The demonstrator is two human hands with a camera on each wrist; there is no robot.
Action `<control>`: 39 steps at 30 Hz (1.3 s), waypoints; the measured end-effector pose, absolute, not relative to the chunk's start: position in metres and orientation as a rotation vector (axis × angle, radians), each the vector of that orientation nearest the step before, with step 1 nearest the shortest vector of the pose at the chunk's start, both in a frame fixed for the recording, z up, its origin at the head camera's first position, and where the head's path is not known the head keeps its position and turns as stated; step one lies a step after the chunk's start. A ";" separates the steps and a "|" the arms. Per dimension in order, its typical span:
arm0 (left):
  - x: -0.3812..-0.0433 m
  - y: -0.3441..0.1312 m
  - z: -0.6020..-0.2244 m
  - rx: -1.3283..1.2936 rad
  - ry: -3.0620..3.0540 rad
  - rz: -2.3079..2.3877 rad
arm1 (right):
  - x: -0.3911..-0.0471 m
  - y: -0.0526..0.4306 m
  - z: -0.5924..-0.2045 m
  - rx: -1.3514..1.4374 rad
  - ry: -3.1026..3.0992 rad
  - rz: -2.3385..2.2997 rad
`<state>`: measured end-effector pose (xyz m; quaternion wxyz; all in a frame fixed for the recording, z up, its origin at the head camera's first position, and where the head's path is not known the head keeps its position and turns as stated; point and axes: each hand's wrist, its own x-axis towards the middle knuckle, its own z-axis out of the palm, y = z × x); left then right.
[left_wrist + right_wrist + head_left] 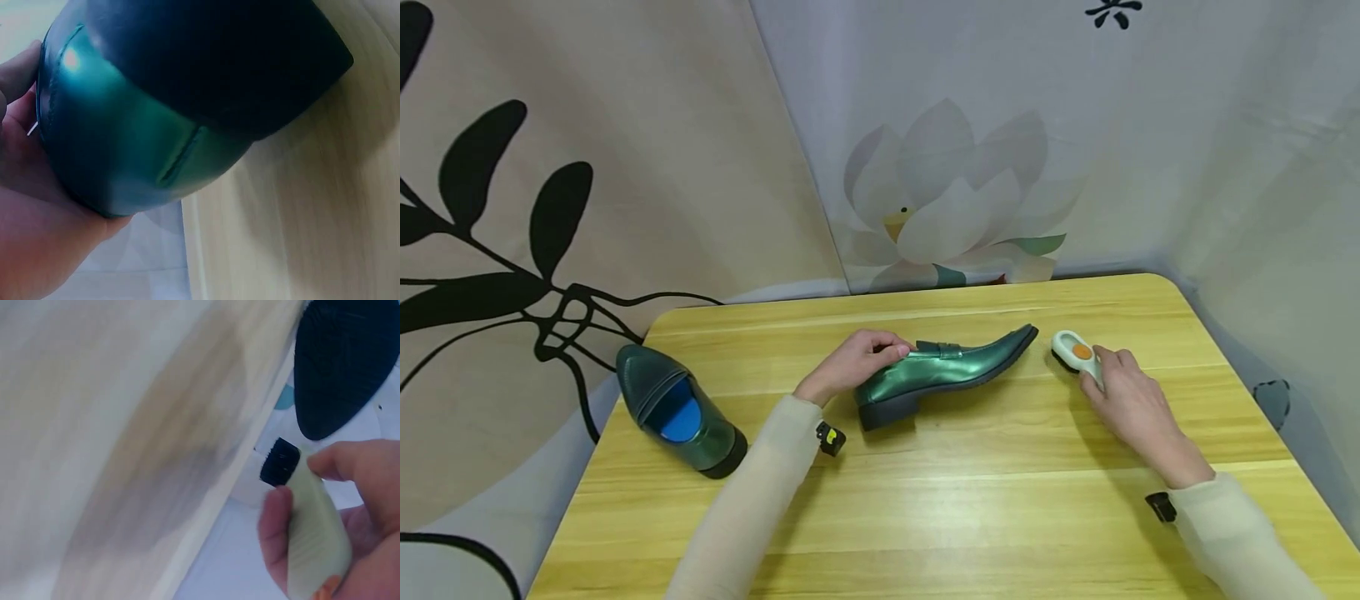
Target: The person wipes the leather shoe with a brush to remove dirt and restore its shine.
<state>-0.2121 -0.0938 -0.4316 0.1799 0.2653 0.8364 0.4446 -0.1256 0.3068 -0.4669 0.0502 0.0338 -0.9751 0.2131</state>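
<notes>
A shiny green loafer (943, 372) with a dark sole is over the middle of the table, its toe pointing right. My left hand (859, 360) grips it by the opening above the heel. In the left wrist view the loafer's heel (212, 59) fills the upper part, with my fingers at its rim. My right hand (1131, 404) holds a small pale brush (1072, 350) with an orange spot on top and dark bristles underneath. The brush is a short way right of the toe. In the right wrist view, thumb and fingers wrap the brush handle (317, 531).
A second green loafer (681, 412) with a blue insole stands at the table's left edge, beside my left forearm. The wooden table (970, 517) ends at the back against a patterned fabric curtain (955, 167).
</notes>
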 end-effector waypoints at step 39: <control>-0.225 -0.041 -0.438 0.838 2.481 1.123 | -0.121 0.287 -0.447 0.041 -2.611 0.886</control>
